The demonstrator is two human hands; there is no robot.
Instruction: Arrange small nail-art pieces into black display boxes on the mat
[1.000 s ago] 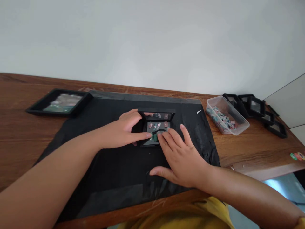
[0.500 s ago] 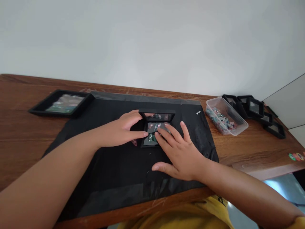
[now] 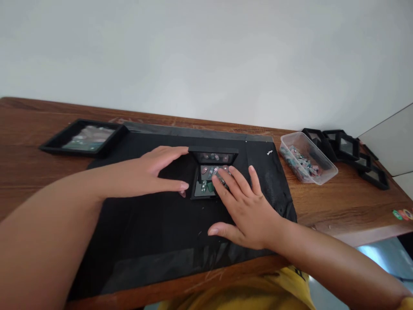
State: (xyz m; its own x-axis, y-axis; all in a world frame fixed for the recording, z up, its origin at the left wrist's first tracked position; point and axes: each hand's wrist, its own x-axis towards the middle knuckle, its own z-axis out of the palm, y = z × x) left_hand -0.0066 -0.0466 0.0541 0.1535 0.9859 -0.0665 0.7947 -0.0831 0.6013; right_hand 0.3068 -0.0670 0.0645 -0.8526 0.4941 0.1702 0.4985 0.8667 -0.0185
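A small black case (image 3: pixel 192 194) stands opened on the black mat, its windowed lid (image 3: pixel 213 150) tipped up at the back. Inside lie press-on nails in rows, pink and green, among them a green one with white specks (image 3: pixel 204 186). My right hand (image 3: pixel 248 209) is spread over the case, its fingertips on the nails at the right and hiding some of them. At the case's left side is my left hand (image 3: pixel 150 172), fingers apart, the forefinger by the lid's left edge. Under its thumb a loose pink nail (image 3: pixel 182 193) partly shows on the mat.
A clear plastic tub (image 3: pixel 308 159) of pink and green pieces stands to the right. Beyond it are several black framed cases (image 3: pixel 348 146). A larger black tray (image 3: pixel 84 137) with a bag-like content lies at the left. The wall rises behind the table.
My left hand has drawn back to the left, its thumb leaving the case's inner edge. My right fingers still rest over the nails, shifted slightly.
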